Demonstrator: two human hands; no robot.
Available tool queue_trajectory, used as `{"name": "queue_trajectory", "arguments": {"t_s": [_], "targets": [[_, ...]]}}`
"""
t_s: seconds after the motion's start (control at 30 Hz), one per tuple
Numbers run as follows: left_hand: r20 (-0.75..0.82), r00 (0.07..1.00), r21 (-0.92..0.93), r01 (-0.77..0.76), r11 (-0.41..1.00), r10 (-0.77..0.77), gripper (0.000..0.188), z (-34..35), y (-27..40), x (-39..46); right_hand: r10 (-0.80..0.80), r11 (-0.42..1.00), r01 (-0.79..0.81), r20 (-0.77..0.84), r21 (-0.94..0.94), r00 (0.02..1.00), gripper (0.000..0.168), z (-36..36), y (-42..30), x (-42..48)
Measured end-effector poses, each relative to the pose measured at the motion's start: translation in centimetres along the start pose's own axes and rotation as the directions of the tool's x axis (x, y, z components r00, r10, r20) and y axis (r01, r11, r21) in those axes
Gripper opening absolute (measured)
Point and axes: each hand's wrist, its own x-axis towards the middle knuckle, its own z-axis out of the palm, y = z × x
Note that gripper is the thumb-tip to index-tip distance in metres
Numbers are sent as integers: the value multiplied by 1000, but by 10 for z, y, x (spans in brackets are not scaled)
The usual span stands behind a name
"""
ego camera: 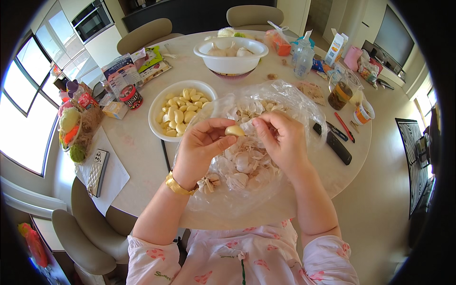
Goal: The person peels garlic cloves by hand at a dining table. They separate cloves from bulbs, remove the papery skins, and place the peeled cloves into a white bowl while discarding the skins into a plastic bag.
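My left hand (203, 146) holds a peeled garlic clove (234, 130) between thumb and fingers. Just right of it, my right hand (281, 137) pinches a thin piece of whitish garlic skin (248, 127). Under both hands a clear plastic bag (228, 206) lies spread out, bearing a heap of papery garlic skins (249, 153). A garlic bulb (237, 181) and an opened one (208, 183) rest near its front. Behind my left hand, a white bowl (154, 125) contains many peeled cloves (181, 108). Farther back, a white basin (231, 64) holds whole garlic bulbs (245, 52).
At the right lie a black remote control (332, 144), a red pen (344, 127) and a dark-handled tool (337, 131), with a glass jug (340, 95) behind. A phone (98, 172) on paper (115, 178), a toy basket (73, 131) and a red tub (131, 97) stand left.
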Motion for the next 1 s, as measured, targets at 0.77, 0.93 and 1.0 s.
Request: {"name": "queue_trajectory", "arguments": {"t_s": [0.77,0.93,1.0], "targets": [[61,998,-125,10,992,-3,34,-3,-1,2,-122,953,92,88,287,989,21,3,-6,-1],[58,998,-168,23,986,-13,35,-5,-2,2,-126,946,92,90,310,988,20,3,-8,-1],[72,997,-180,23,983,-10,36,-5,-2,2,-97,936,53,111,348,989,20,3,-8,-1]]}}
